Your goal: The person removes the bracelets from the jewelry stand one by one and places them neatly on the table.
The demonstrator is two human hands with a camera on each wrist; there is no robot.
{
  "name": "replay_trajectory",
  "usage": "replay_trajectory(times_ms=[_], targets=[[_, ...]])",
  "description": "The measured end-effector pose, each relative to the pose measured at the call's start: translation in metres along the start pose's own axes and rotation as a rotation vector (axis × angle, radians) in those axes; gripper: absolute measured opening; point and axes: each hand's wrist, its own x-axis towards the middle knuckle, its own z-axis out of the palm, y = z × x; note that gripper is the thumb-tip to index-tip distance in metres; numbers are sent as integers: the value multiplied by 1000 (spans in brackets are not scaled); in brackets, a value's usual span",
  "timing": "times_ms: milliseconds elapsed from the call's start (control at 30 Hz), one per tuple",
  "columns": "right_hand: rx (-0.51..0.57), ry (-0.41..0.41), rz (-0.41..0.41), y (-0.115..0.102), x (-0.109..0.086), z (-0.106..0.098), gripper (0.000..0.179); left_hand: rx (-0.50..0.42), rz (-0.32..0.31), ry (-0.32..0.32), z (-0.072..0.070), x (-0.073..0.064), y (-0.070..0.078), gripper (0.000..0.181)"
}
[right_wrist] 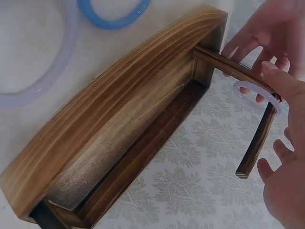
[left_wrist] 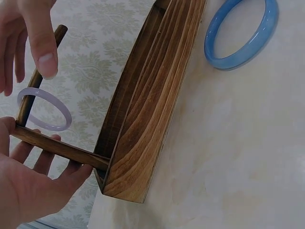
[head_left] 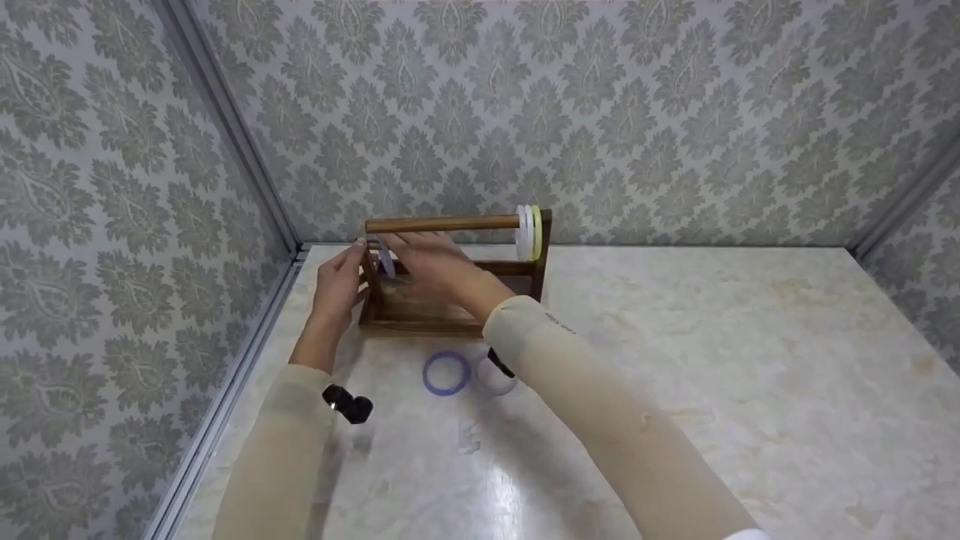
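L hand [head_left: 339, 283] on L end of wooden bangle stand [head_left: 420, 328], thumb at top of L post [left_wrist: 62, 147], fingers behind it, so post pinched btwn thumb + fingers. R hand [head_left: 431, 262] reaches in nr same end, a bit blurred in head view; thumb + fingers spread apart, no clear grip on anything.

Main thing: lavender bangle [left_wrist: 56, 102] hangs tilted on short rod [right_wrist: 259, 138], nr the post end, i.e. btwn the two hands: just beside L hand's thumb, just below R thumb in L wrist view. Contact w/ R thumb: can't tell, R wrist view overlaps them. Rod's other end points away from L hand, free.

Long bar [head_left: 442, 223] runs above R hand's fingers in head view. At its far R, past R hand, 3 bangles side by side nr the R post [head_left: 538, 277]: 2 white bangles [head_left: 523, 238], then yellow bangle [head_left: 536, 236] outermost.

Tabletop [head_left: 675, 337], on wearer's side of hands: blue bangle [left_wrist: 228, 63] flat, btwn the forearms; 2nd lavender ring [right_wrist: 71, 24] flat just R of it, under R wrist, partly hidden by wrist cam. Patterned wallpaper [head_left: 600, 112] beyond hands.
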Motion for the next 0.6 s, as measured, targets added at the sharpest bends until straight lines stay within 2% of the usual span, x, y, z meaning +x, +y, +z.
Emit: replay_trajectory(times_ms=[167, 400, 600], targets=[[-38, -12, 0, -2, 9, 8, 78, 12, -10, -12, -1, 0, -1, 65], [-46, 63, 2, -1, 12, 14, 74, 29, -11, 0, 2, 3, -2, 65], [-7, 113, 1, 3, 13, 15, 65, 19, -12, 11, -1, 4, -1, 68]])
